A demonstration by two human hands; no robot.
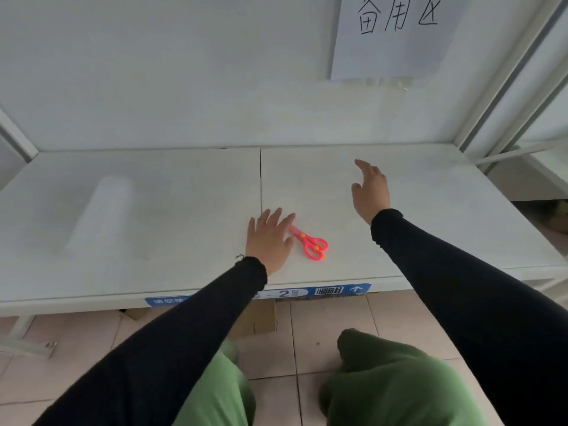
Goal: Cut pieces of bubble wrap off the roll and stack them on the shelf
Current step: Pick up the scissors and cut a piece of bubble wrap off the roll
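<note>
Single view, head-worn, wide-angle. Faces forward and down onto a white shelf (184, 195), close in. Upper frame takes in the back wall (153, 72) and paper sign (393, 35); lower frame, the wearer's knees (399, 379) and tiled floor (322, 327).

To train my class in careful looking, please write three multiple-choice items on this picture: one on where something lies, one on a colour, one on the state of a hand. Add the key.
1. Where does the bubble wrap roll lie on the shelf?
A) left of the scissors
B) right of the scissors
C) on top of the scissors

2. What colour are the scissors?
A) blue
B) pink
C) black

3. How is the left hand?
A) gripping the scissors
B) holding the roll
C) open, fingers spread

Key:
1 A, the roll lies far to their left.
2 B, the handles are bright pink.
3 C, its fingers are straight and curl round nothing.
</note>
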